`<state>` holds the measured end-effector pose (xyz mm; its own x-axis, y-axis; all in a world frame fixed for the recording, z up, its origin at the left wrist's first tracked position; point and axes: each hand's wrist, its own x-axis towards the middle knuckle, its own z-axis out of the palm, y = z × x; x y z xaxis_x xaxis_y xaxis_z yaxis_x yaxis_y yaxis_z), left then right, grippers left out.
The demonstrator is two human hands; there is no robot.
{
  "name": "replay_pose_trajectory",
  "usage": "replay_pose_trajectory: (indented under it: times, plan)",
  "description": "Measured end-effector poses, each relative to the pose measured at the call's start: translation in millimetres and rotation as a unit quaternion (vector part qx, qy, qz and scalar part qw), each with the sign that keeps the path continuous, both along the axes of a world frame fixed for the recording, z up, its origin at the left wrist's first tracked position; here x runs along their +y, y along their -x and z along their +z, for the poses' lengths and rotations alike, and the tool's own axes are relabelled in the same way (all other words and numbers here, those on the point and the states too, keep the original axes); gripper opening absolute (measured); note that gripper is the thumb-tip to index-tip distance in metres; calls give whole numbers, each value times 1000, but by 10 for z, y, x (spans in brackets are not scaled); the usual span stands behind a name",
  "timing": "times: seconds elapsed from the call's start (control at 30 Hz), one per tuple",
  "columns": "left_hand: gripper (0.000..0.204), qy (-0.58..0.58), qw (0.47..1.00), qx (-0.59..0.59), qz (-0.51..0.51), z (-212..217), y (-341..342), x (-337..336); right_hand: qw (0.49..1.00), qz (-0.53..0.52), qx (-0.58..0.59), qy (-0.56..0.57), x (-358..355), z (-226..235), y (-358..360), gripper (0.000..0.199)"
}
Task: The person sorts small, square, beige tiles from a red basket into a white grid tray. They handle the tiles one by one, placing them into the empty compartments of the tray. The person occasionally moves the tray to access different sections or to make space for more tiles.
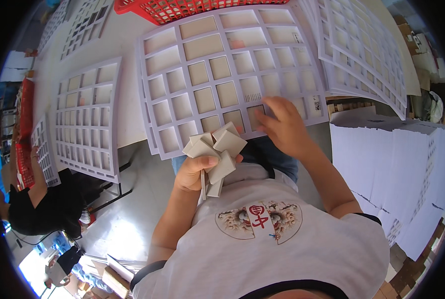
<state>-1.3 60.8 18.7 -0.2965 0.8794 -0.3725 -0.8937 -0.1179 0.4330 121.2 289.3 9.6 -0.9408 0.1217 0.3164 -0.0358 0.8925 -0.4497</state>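
My left hand (pixel 195 172) grips a loose fanned bunch of beige square tiles (pixel 215 152) just off the front edge of a white grid board (pixel 182 63). Beige tiles fill part of the board's square and oblong cells, mainly down its middle columns. Over the front of that board is my right hand (pixel 286 127), its thumb and fingers apart. They hover beside a front-row cell with a beige tile (pixel 255 117) in it. I see nothing between those fingers, though they are slightly blurred.
A red plastic basket (pixel 182 9) stands behind the board. More grid boards (pixel 113 119) rest on the table at left, and overlapping ones (pixel 377 74) lie at right. Below those is a tall stack of white boards (pixel 382 164). A co-worker's hand (pixel 35 153) touches another grid board at far left.
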Motion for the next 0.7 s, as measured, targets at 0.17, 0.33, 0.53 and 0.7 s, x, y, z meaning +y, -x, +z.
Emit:
replay_pose_trajectory:
  times: [0.17, 0.33, 0.53, 0.7]
  plan:
    - [68, 1, 1000, -21, -22, 83, -87, 147, 994, 37, 5, 106, 76, 97, -79, 32]
    - [66, 49, 995, -28, -87, 116, -157, 290, 919, 72, -74, 380, 11, 330, -28, 16]
    - [69, 39, 992, -36, -112, 13, -211, 351, 785, -3, -88, 613, 61, 393, -92, 13]
    - [71, 34, 991, -72, -106, 109, -249, 422, 941, -38, 69, 330, -63, 395, -135, 21]
